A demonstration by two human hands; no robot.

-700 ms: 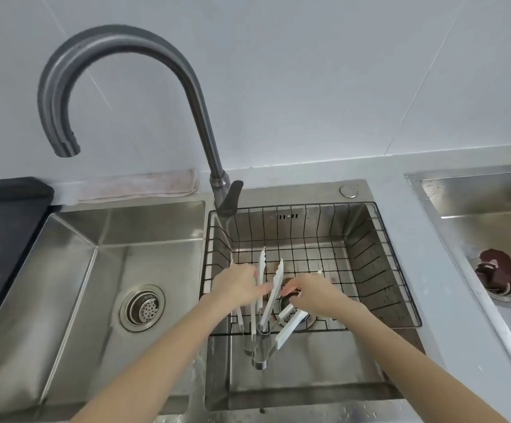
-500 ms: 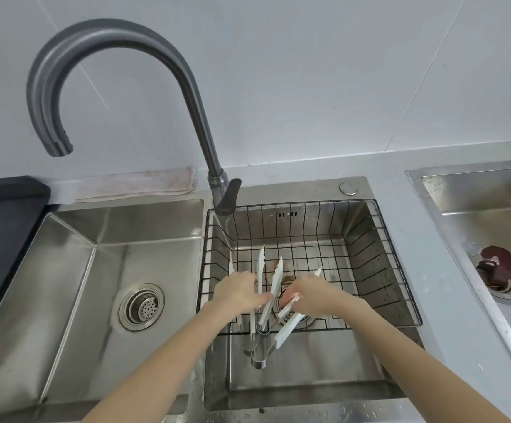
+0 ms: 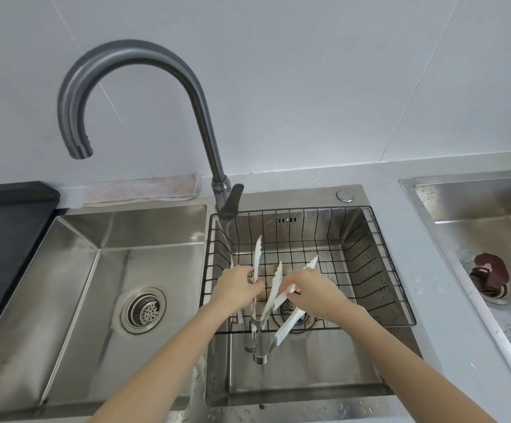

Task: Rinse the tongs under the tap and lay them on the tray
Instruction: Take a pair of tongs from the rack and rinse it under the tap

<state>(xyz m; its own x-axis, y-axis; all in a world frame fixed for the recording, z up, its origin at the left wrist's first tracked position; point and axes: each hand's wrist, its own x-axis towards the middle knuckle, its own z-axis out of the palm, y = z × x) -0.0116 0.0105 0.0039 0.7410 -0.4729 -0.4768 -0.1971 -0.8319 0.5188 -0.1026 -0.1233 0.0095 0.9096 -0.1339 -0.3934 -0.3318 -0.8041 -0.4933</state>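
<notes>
Both hands hold white-tipped tongs over the wire basket (image 3: 379, 254) in the right basin — left hand (image 3: 237, 290) fingers clamped on one pair (image 3: 256, 264), right hand (image 3: 315, 290) gripping another (image 3: 290, 326).

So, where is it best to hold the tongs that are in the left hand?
Probably the bare arms just above the metal hinge, from the left hand's own side. The tongs point tips up and the hinge hangs low, clear of the wire basket.

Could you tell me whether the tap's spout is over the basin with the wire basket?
No, the spout hangs over the left basin, away from the wire basket.
</notes>
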